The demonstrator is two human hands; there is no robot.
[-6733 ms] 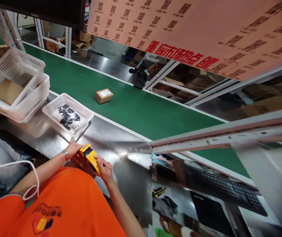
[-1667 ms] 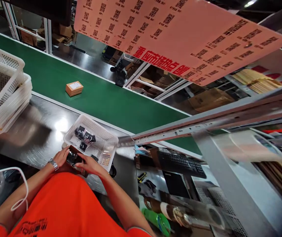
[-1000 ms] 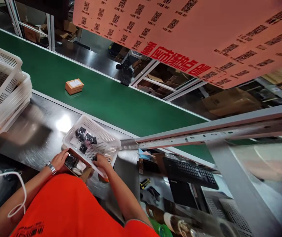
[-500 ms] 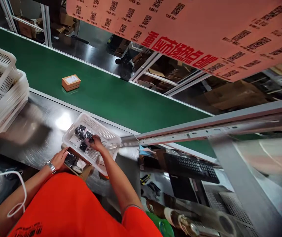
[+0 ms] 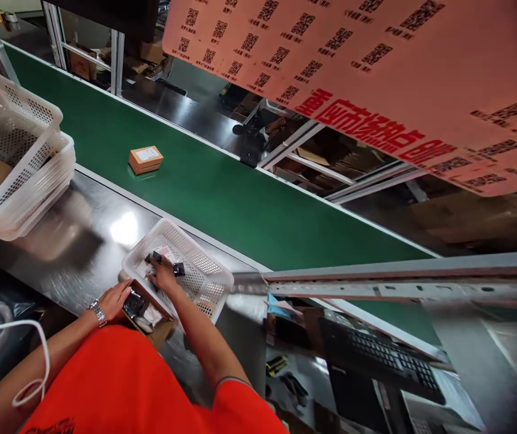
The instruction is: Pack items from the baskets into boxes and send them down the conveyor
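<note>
A white perforated basket (image 5: 204,265) rests on the metal table, holding small black packets (image 5: 178,269) and some paper. My right hand (image 5: 164,274) reaches into its left part, fingers bent round a dark packet. Below the basket, against my body, stands an open cardboard box (image 5: 167,328) with black and clear-wrapped items (image 5: 138,306) inside. My left hand (image 5: 114,301), with a metal watch on the wrist, grips the box's left edge.
Behind the table runs a green conveyor belt (image 5: 222,211) carrying a small orange-brown box (image 5: 146,160). Stacked white baskets (image 5: 23,211) stand at the left. At the right are a metal rail (image 5: 376,283) and a keyboard (image 5: 389,355). A pink sheet (image 5: 331,78) hangs overhead.
My right hand has moved left within the basket, and fewer black packets show there. My left hand stays at the box. The whole view has shifted.
</note>
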